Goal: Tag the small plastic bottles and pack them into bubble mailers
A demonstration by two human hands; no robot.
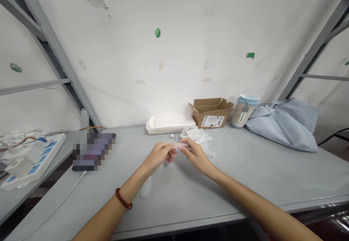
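Observation:
Over the middle of the grey table, my left hand (163, 151) and my right hand (194, 154) meet almost fingertip to fingertip. My right thumb and fingers pinch a small clear plastic piece (183, 145), tube-like in shape. The left fingers are closed on something small and whitish, too hidden to name. Just behind the right hand lies a heap of translucent plastic pieces (203, 135). One similar clear piece (145, 187) rests on the table near my left forearm. A tiny white part (171, 135) lies beyond the fingertips.
White trays (171, 124) are stacked against the wall, beside an open cardboard box (214, 119). A tumbler (244, 111) and a light blue cloth bag (283, 124) stand at right. At left are a blurred-out device (95, 151) with a cable and a power strip (35, 161).

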